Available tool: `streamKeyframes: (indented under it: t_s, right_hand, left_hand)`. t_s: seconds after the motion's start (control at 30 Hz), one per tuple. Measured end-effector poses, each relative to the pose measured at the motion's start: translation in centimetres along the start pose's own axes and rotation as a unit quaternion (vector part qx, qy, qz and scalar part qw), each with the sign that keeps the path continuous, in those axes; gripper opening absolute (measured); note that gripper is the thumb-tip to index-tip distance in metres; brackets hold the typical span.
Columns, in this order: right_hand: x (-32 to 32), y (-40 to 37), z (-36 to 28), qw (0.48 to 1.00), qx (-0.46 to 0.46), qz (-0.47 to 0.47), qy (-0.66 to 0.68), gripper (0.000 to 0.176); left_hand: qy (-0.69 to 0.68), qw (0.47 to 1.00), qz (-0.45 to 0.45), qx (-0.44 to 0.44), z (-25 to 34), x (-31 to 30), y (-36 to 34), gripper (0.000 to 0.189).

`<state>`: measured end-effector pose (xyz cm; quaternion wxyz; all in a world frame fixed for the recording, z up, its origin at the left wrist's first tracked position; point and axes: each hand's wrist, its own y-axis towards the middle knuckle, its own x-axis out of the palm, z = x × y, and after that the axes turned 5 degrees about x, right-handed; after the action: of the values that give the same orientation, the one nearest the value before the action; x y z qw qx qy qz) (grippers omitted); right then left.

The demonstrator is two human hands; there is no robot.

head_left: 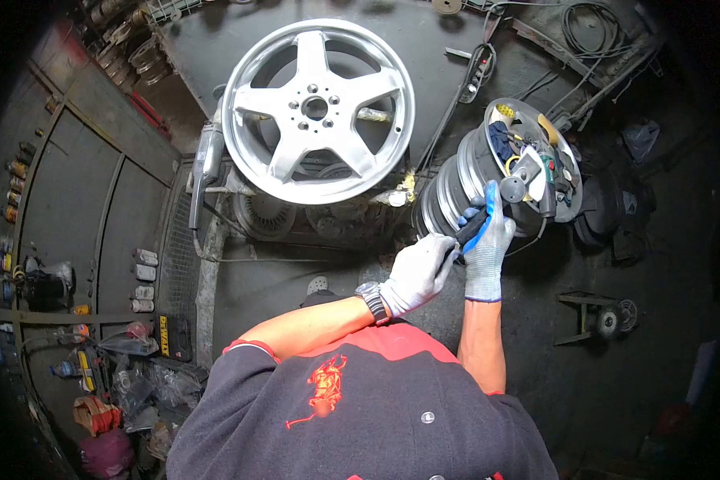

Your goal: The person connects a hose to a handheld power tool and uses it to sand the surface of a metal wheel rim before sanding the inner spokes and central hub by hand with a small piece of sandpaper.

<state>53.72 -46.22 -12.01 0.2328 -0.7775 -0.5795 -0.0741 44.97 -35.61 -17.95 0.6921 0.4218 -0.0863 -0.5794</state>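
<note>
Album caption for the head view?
Gloved right hand grips a dark object, left hand against it, near a silver wheel.

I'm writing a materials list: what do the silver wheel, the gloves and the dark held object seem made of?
Wheel: metal, probably aluminium alloy; bright silver with a metallic sheen.
Gloves: knit fabric, judging by the ribbed cuff; smooth blue coating, perhaps rubber, on the right one.
Dark object: perhaps plastic or rubber; dull black, too covered to be sure.

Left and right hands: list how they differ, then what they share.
The left hand wears a wristwatch; the right hand does not. The left hand's glove looks pale; the right hand's glove also shows vivid blue. Both are gloved and at the same dark object.
</note>
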Motion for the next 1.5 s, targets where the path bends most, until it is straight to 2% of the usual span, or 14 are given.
streamKeyframes:
  t_s: [0.17,0.37,0.57,1.07,1.17,1.23,1.33,1.5]
  right_hand:
    - [-0.2,0.3,0.3,1.000,-0.020,-0.009,0.005,0.037]
    - [0.1,0.0,-0.1,1.000,0.003,-0.001,-0.005,0.036]
    - [0.2,-0.1,-0.1,1.000,-0.021,-0.008,-0.005,0.036]
    - [-0.1,0.8,0.1,1.000,-0.003,-0.005,0.001,0.036]
    - [0.0,0.6,-0.2,1.000,-0.004,-0.004,0.011,0.036]
    - [0.1,0.1,-0.7,1.000,-0.003,-0.004,0.004,0.037]
    - [-0.2,0.5,-0.7,1.000,-0.003,-0.004,0.002,0.038]
    - [-0.5,0.9,-0.2,1.000,0.004,-0.010,0.015,0.035]
  left_hand:
    - [-0.002,1.000,0.003,0.001,-0.1,0.0,0.1,0.025]
    - [-0.004,1.000,0.006,-0.004,-0.2,0.1,0.1,0.025]
    - [-0.002,1.000,-0.003,-0.007,-0.3,0.1,0.2,0.025]
    - [-0.002,1.000,0.005,0.001,-0.5,0.2,0.3,0.024]
    - [-0.019,1.000,-0.010,-0.019,-0.2,-0.1,0.4,0.031]
    - [-0.035,0.996,-0.032,-0.070,0.5,-0.8,0.4,0.041]
    - [-0.022,0.996,-0.040,-0.081,0.2,-1.0,0.0,0.048]
    - [-0.017,0.998,-0.021,-0.056,0.1,-0.7,0.4,0.043]
